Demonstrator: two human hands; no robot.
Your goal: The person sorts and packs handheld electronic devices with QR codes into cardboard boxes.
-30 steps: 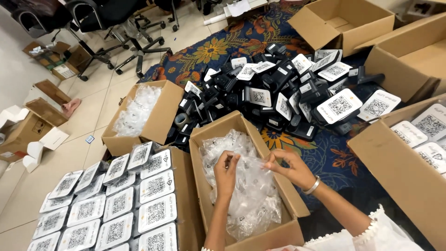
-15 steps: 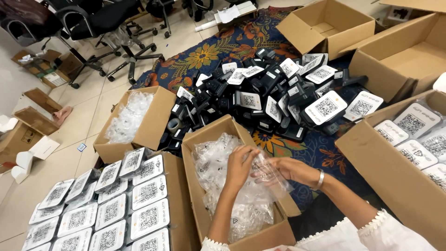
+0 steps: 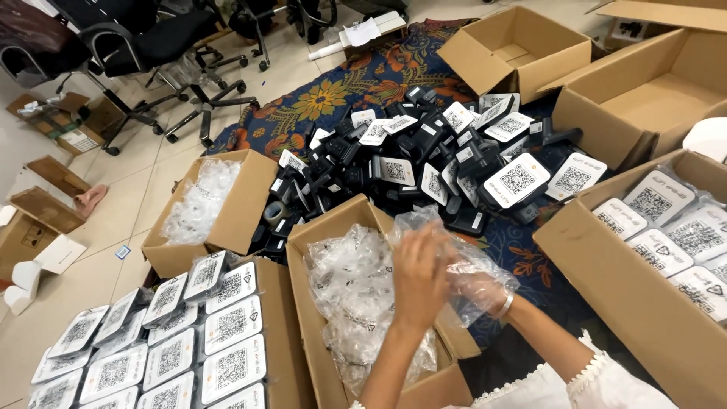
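Observation:
My left hand [image 3: 419,274] and my right hand [image 3: 475,286] are together above the right rim of a cardboard box [image 3: 312,356] full of clear plastic bags [image 3: 356,291]. Both hands hold one clear plastic bag [image 3: 447,244], which is spread open; my right hand is inside it and shows through the film. My left hand grips the bag's edge from the left. A bracelet sits on my right wrist.
A pile of black devices with white code labels [image 3: 447,159] lies on the patterned rug. Bagged devices fill a box [image 3: 666,235] at right and rows [image 3: 159,341] at lower left. Another box of bags [image 3: 201,204] stands left; empty boxes [image 3: 522,45] and office chairs [image 3: 151,53] behind.
My hands have lifted a bag out of the box and opened it; the right hand has slid inside it. The view has shifted slightly.

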